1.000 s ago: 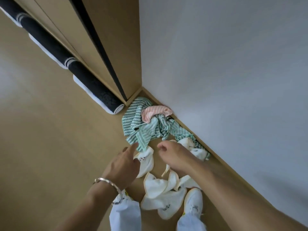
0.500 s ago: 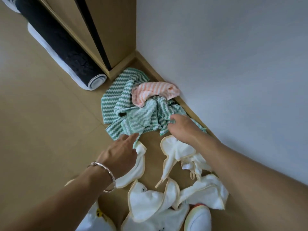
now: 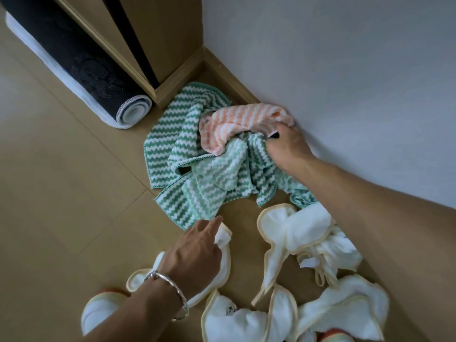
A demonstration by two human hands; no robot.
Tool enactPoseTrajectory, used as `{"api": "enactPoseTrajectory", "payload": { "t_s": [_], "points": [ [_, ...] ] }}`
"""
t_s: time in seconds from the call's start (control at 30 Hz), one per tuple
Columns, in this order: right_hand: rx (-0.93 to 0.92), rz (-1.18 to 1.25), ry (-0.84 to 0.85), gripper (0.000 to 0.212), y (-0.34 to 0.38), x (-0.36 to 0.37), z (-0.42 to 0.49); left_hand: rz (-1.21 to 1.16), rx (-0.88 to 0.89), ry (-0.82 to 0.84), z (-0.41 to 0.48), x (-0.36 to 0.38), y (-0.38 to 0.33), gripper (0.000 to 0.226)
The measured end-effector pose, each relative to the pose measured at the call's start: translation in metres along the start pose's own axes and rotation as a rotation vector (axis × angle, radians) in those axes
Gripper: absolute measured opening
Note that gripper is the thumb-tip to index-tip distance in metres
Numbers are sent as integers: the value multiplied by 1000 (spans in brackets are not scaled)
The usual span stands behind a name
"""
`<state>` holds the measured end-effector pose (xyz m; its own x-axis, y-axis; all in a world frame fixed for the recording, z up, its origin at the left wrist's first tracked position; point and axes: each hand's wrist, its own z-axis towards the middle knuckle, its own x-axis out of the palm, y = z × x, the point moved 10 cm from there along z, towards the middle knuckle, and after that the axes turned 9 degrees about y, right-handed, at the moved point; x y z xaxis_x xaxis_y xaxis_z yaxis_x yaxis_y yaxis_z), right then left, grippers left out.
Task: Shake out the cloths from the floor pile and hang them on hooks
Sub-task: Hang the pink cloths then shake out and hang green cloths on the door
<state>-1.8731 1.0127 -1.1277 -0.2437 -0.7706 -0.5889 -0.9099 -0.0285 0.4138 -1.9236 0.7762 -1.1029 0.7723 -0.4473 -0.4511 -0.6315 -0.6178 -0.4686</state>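
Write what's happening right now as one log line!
stage: grabbing | right hand: grips pink cloth | left hand: open over white cloth
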Motion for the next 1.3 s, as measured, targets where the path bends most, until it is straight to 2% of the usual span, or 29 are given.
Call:
{"api": "enactPoseTrajectory", "payload": {
  "t_s": [0.23,0.5,0.57,0.67,0.77,0.83,0.97,1.03,1.13,1.3],
  "points": [
    [-119,-7,-29,42,43,-22,-68,-10,-26,-52,-29,-33,-22,57],
    [-296,95,116,30,147,-82,-227,-113,-17,-322,-113,-167,-113,72],
    [-322,123,132,28,177,-114,-268,-99,9,-350,-147,-208,-144,57],
    [-348,132,117,27,220,-184,-330,52,7,-399,-213,-276,-202,12],
    [-438,86,87,16,267,-269,-401,154,17,-426,-287,-345,-266,18],
    [-490,0,70,18,296,-325,-454,200,78,-418,-340,-387,-316,22],
    [-518,-160,26,20,328,-424,-557,385,197,-309,-458,-433,-422,37],
    [-548,-239,-8,16,337,-463,-605,414,215,-293,-515,-449,-466,25],
    [-575,-303,-70,25,341,-507,-668,408,265,-395,-589,-463,-509,12],
    [-656,-324,-154,27,341,-545,-730,331,252,-545,-659,-454,-541,26]
  ]
}}
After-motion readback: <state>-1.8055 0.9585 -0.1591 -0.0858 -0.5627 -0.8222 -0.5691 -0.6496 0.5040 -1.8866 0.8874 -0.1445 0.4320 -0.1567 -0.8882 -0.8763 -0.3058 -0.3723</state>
